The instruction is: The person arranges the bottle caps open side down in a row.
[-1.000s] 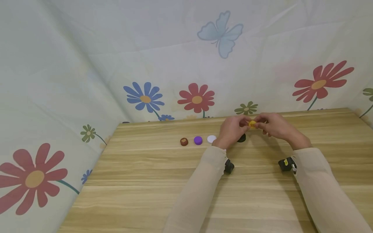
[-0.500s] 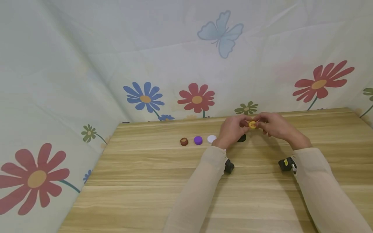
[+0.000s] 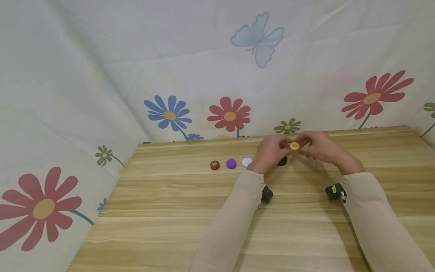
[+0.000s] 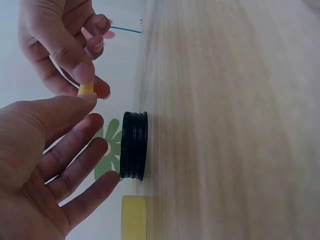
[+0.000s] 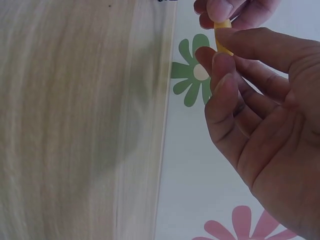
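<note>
Raised over the far side of the table is a small yellow bottle cap (image 3: 294, 146), its printed flat face turned up toward the head view. My left hand (image 3: 272, 151) pinches its left side between thumb and finger. On the opposite side, my right hand (image 3: 321, 147) pinches it too, thumb and fingertip on the edge, as the right wrist view shows with the cap (image 5: 223, 39) edge-on. Below the hands a ridged black cap (image 4: 134, 146) sits on the table, partly covered by the left hand in the head view. Beside it stands another yellow cap (image 4: 134, 217), hidden in the head view.
A row of caps continues leftward along the wooden table (image 3: 163, 211): white (image 3: 247, 162), purple (image 3: 231, 163) and brown with print (image 3: 215, 165). Behind the table's far edge hangs a flower-patterned cloth (image 3: 190, 68). Both wrists carry a small black camera (image 3: 334, 191).
The yellow cap has turned between the fingers, so its printed face shows more fully now. My right fingers have shifted slightly on its edge; the left hand stays in place.
</note>
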Demonstrator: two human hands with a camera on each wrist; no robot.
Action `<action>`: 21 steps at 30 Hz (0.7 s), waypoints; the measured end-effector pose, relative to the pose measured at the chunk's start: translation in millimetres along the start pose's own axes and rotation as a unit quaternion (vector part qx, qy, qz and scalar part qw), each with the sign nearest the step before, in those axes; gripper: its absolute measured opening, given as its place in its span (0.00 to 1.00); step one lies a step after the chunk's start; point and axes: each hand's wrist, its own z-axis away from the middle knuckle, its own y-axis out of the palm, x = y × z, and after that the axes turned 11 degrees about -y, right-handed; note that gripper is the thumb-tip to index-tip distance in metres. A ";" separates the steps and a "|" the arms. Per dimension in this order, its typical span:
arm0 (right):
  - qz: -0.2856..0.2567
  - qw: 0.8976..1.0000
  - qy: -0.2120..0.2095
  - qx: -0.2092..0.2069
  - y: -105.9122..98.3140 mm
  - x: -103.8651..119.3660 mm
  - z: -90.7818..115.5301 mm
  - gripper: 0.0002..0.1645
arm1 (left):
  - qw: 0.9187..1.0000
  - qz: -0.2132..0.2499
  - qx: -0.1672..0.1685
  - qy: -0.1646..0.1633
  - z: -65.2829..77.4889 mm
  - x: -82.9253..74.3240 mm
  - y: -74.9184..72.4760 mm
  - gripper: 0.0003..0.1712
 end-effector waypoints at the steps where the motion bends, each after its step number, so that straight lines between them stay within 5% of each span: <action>1: 0.000 1.000 -0.002 0.000 0.0 0.0 0.0 0.19 | 1.000 -0.001 0.001 0.000 0.0 0.1 0.0 0.15; 21: 0.014 1.000 -0.008 0.018 1.8 -5.1 0.3 0.13 | 0.999 -0.028 0.045 -0.005 -0.9 1.2 1.2 0.12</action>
